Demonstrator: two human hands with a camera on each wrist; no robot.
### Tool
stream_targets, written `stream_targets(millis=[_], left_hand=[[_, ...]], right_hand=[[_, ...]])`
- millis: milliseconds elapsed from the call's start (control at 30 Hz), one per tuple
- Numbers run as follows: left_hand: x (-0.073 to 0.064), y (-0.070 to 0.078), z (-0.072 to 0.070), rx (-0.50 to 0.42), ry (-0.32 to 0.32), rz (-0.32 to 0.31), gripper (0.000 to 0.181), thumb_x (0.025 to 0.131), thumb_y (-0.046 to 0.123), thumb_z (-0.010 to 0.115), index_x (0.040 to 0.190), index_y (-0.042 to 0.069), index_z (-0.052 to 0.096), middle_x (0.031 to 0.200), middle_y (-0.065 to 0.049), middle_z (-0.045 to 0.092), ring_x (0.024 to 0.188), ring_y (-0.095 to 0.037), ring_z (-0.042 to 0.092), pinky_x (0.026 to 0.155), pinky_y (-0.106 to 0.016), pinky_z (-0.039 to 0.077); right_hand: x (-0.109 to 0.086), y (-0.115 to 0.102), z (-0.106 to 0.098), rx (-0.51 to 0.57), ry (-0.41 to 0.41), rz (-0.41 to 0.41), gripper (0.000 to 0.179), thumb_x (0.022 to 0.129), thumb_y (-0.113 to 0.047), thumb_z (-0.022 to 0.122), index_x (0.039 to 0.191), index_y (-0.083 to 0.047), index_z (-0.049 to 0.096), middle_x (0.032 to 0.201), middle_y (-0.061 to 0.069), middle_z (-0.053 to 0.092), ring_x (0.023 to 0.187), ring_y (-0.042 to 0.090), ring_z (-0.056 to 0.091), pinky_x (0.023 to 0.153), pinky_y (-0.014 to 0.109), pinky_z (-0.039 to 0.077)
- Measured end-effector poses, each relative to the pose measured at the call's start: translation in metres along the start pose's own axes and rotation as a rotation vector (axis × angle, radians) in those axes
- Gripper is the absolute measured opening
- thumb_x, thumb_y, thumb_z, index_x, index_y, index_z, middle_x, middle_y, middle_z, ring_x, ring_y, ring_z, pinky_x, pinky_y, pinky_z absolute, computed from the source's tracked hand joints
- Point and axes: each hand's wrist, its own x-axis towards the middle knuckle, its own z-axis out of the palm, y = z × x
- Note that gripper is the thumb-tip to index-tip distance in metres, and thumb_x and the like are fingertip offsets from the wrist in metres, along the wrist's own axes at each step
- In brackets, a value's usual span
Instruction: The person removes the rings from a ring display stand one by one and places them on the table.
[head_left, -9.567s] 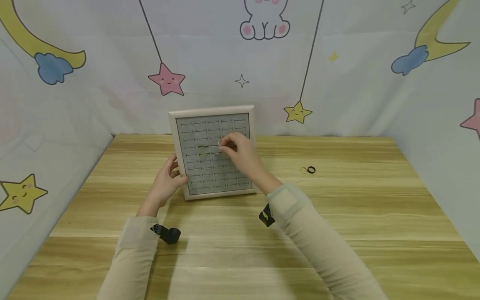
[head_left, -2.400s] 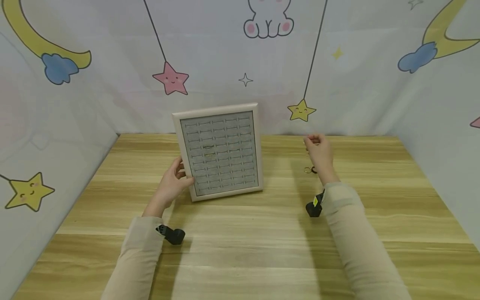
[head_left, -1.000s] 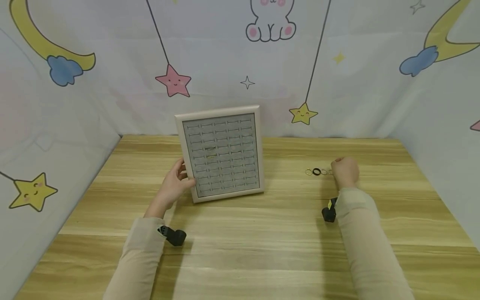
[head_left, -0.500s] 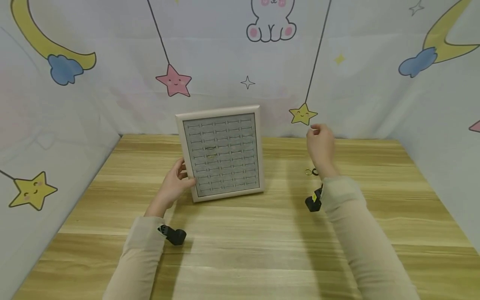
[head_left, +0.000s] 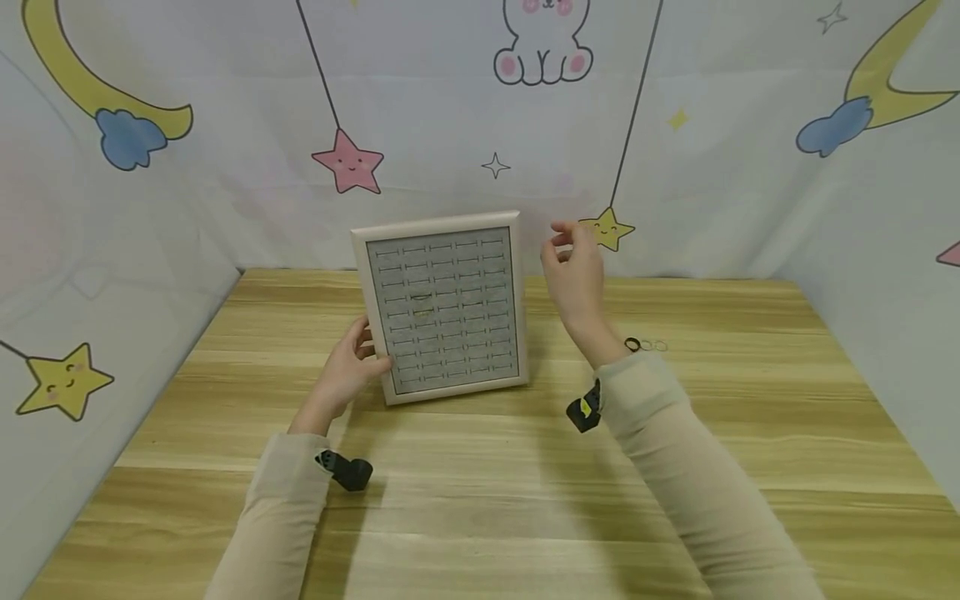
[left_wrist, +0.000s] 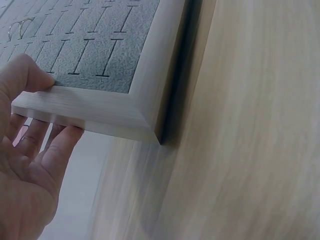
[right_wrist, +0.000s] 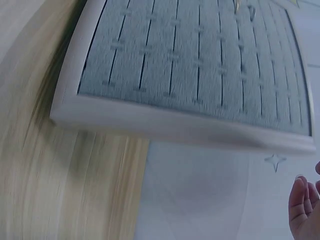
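Your right hand (head_left: 576, 271) has swung up from the loose rings (head_left: 647, 344) on the table (head_left: 480, 500) towards the ring tray (head_left: 438, 218); its fingertips are close together, but I cannot tell whether they pinch anything. Your left hand (head_left: 347, 367) grips the propped tray's left edge. I count one tray, two slotted rings (head_left: 420, 296), and three loose ones showing, one black and two pale.

- wooden table (head_left: 480, 500), pale striped grain
- fabric backdrop (head_left: 420, 108) behind and at both sides, printed with a pink star (head_left: 348, 161), a yellow star (head_left: 607, 229), a white bunny (head_left: 543, 42), yellow moons and blue clouds
- another yellow star (head_left: 63, 381) on the left wall
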Motion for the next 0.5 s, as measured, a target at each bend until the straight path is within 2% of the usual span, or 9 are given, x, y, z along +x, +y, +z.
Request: stream_targets(millis=[267,500], left_hand=[[0.0,0.0,0.0,0.003,-0.005,-0.003,0.085,0.089,0.004,0.056,0.155,0.013,0.004,0.148,-0.02,0.033,0.137,-0.036,0.036,0.105,-0.05,0.039],[0.0,0.0,0.0,-0.004,-0.013,-0.006,0.085,0.09,0.004,0.056,0.155,0.015,0.003,0.149,-0.019,0.032,0.137,-0.036,0.036,0.105,-0.05,0.04]], right_hand=[[-0.013,-0.014,0.022,-0.062,-0.097,-0.169,0.028,0.096,-0.011,0.052,0.121,0.001,0.055,0.107,0.017,0.056,0.087,0.027,0.059,0.076,0.037,0.051],[-0.026,-0.022,0.038,-0.115,-0.232,-0.318,0.027,0.094,-0.009,0.056,0.119,0.001,0.057,0.11,0.016,0.059,0.089,0.026,0.062,0.077,0.033,0.053]])
